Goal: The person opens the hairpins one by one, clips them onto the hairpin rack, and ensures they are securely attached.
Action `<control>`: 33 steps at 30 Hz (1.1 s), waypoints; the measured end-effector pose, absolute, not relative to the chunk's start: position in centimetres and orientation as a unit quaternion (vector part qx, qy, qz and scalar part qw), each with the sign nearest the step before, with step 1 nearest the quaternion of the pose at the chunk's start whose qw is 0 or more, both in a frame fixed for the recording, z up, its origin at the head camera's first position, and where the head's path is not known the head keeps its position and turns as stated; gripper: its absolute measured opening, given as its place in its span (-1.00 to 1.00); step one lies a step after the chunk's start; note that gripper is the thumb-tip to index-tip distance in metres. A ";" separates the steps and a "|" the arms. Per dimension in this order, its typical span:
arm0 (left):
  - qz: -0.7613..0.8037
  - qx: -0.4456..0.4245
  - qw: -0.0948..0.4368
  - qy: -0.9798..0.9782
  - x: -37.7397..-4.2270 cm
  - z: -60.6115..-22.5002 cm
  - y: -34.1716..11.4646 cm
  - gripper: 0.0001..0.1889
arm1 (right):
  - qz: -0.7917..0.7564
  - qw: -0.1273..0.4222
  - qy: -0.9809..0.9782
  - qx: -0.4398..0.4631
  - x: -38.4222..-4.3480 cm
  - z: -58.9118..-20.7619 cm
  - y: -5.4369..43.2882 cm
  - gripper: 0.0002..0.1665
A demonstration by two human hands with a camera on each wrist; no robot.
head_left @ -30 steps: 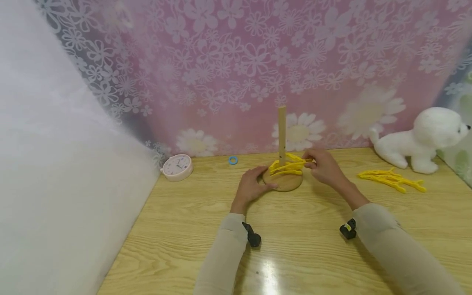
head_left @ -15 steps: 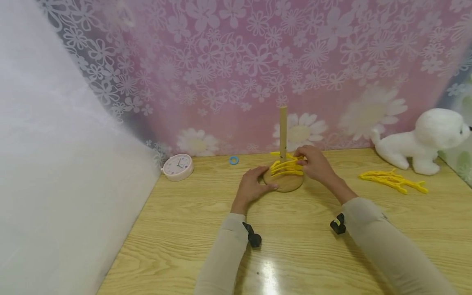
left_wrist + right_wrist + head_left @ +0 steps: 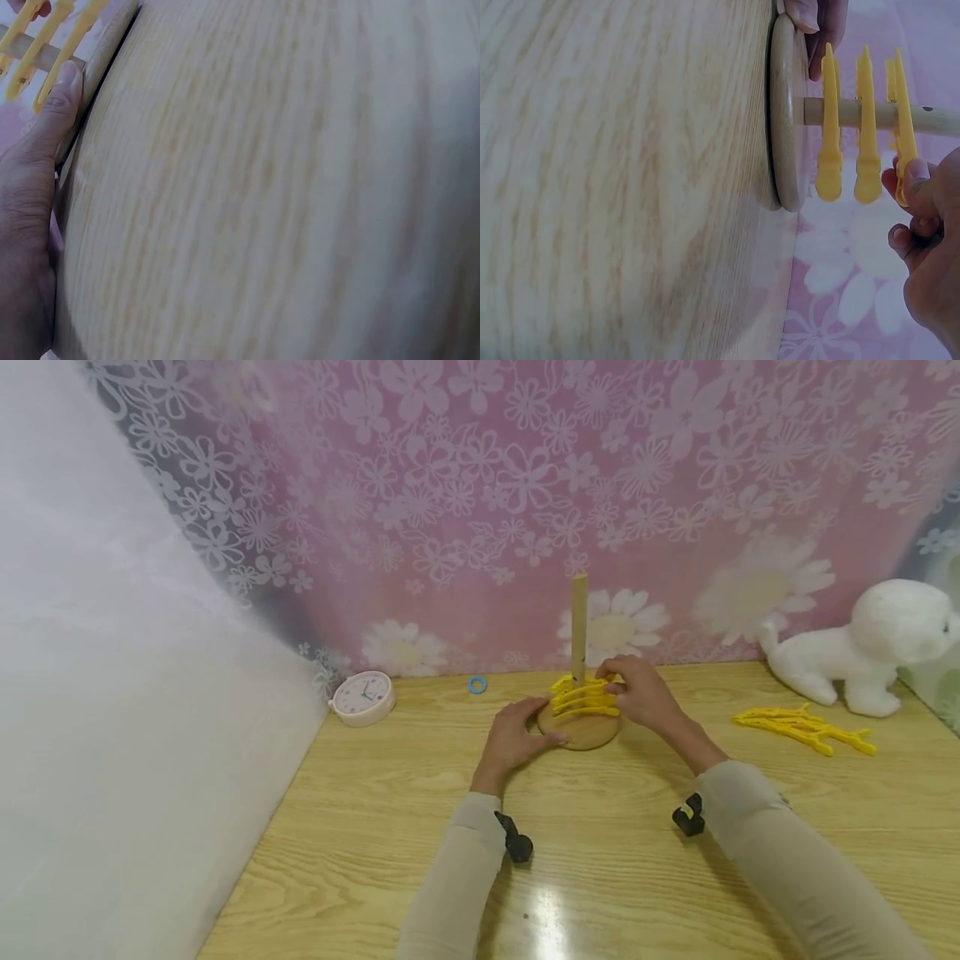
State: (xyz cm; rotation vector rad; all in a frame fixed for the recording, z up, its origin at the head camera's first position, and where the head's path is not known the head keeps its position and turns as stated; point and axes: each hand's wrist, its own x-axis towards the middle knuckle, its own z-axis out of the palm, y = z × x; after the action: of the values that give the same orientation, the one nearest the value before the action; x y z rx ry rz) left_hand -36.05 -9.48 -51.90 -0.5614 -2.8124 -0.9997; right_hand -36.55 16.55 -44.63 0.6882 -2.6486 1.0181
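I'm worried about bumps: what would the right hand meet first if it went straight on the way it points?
Most likely the wooden post: the right hand, pinching one end of a yellow clip, points toward it in the head view, though depth is unclear.

The left arm (image 3: 453, 881) and right arm (image 3: 802, 852) reach forward and angle toward each other, the left hand (image 3: 513, 737) gripping with its thumb spread away from its fingers, the right hand (image 3: 642, 692) pinching between thumb (image 3: 918, 178) and forefinger (image 3: 889, 180).
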 end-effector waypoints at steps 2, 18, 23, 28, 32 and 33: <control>-0.327 -0.183 0.053 -0.926 -36.0 -51.9 -9.5 -0.12 | 0.345 0.110 -0.902 0.233 -36.5 -44.7 16.5 -0.74; -0.325 -0.182 0.048 -0.927 -35.9 -51.8 -9.4 -0.11 | 0.353 0.114 -0.894 0.250 -35.8 -45.0 17.1 -0.75; -0.321 -0.179 0.043 -0.929 -35.7 -52.1 -9.4 -0.12 | 0.381 0.113 -0.885 0.241 -35.5 -45.4 17.7 -0.69; -0.319 -0.184 0.043 -0.929 -35.5 -51.9 -9.4 -0.13 | 0.409 0.093 -0.884 0.207 -34.6 -45.2 19.5 -0.59; -0.322 -0.188 0.052 -0.926 -35.6 -51.7 -9.5 -0.12 | 0.421 0.090 -0.883 0.186 -33.3 -44.7 21.3 -0.52; -0.323 -0.187 0.054 -0.926 -35.6 -51.7 -9.6 -0.12 | 0.420 0.090 -0.885 0.181 -33.0 -44.6 21.8 -0.50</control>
State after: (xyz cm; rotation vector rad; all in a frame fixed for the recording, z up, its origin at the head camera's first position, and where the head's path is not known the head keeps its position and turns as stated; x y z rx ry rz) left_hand -35.61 -9.55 -51.72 -0.5695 -2.8136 -0.9798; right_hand -33.00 21.82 -44.63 0.5377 -2.6304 1.2488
